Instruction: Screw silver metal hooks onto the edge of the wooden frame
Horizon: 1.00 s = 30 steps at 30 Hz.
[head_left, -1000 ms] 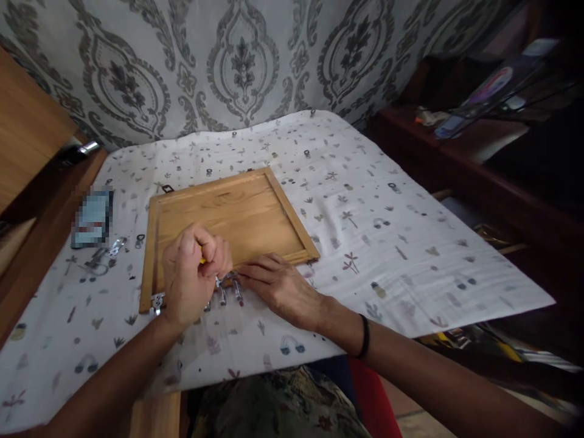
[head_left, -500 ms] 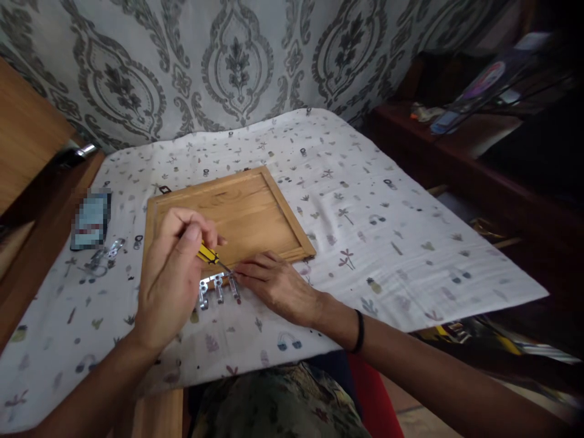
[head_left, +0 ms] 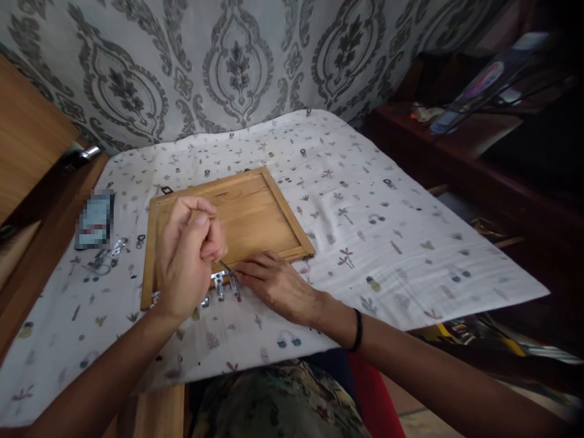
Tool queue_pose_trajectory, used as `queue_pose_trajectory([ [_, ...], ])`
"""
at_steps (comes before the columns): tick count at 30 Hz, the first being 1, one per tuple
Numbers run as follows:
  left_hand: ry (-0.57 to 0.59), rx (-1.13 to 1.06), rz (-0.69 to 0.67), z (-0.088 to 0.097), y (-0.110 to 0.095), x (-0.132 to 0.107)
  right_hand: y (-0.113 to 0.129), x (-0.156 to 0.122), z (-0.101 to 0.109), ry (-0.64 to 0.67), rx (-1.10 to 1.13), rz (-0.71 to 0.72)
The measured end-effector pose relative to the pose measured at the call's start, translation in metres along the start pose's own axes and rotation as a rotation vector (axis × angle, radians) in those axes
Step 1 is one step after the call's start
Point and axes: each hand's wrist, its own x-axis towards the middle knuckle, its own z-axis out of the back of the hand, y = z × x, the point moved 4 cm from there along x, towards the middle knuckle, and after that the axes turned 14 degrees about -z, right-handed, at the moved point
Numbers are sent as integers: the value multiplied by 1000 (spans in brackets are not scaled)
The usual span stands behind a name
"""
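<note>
A wooden framed panel (head_left: 246, 213) lies on the cloth. Along its near edge, several shiny metal hooks (head_left: 221, 289) hang off a strip toward me. My left hand (head_left: 191, 252) is closed around a screwdriver, whose handle is hidden in the fist. Only its thin shaft (head_left: 224, 266) shows, slanting down to the rightmost hook (head_left: 234, 285). My right hand (head_left: 276, 283) lies at that spot, its fingers pressed together at the shaft's tip and the top of that hook. Whether a screw sits under the fingertips cannot be seen.
A patterned white cloth (head_left: 401, 274) covers the table. To the left are a blurred-out phone-like object (head_left: 95, 220) and loose metal pieces (head_left: 109, 250), beside wooden furniture (head_left: 31, 140). A patterned curtain (head_left: 237, 67) hangs behind. On the right stands a dark shelf (head_left: 410, 140).
My left hand has turned and moved slightly right, its fingers curling over the screwdriver's yellow handle, which showed before. My right hand has stayed in place.
</note>
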Motion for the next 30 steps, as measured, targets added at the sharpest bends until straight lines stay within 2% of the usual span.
queue_pose_trajectory([
  [5,166,-26,91,-1,0,-4,0,1,-1,-21,-12,-1],
  [10,264,21,138,1,-1,-7,1,0,0,-12,-9,9],
  [17,298,34,112,-1,1,-10,1,0,1,-6,5,-1],
  [26,247,16,112,-1,0,-6,0,0,0,-22,23,16],
  [30,323,-74,127,-6,-2,-4,0,-1,-1,-3,29,7],
])
